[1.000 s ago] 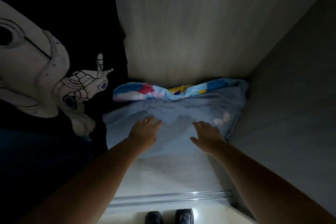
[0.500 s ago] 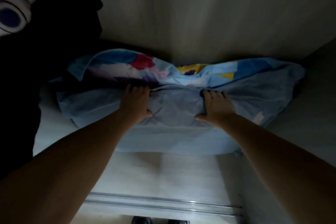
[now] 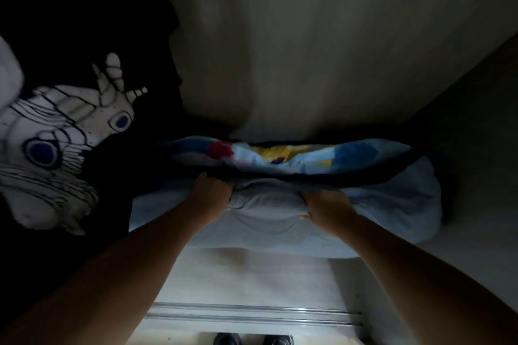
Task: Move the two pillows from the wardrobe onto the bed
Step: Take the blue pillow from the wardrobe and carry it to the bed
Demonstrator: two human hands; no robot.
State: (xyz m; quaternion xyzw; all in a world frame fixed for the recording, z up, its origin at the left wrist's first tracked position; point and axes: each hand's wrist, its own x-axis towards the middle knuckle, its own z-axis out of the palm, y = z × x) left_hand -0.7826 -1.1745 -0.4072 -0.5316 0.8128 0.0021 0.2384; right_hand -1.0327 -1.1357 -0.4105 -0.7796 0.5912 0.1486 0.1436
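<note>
Two pillows lie stacked at the bottom of a dim wardrobe. The front one is a pale blue pillow, bunched up in the middle. Behind it, against the back wall, rests a multicoloured patterned pillow with red, yellow and blue patches. My left hand and my right hand both clutch the pale blue pillow's middle, fingers dug into the fabric.
A black garment with a white unicorn print hangs at the left, beside the pillows. The wardrobe's back wall and right wall close in. A sliding door rail runs along the floor edge, with my shoes below.
My hands went from resting flat on the pale blue pillow to gripping and bunching its middle. The pillow's front has pulled up slightly, and the view has drawn back a little.
</note>
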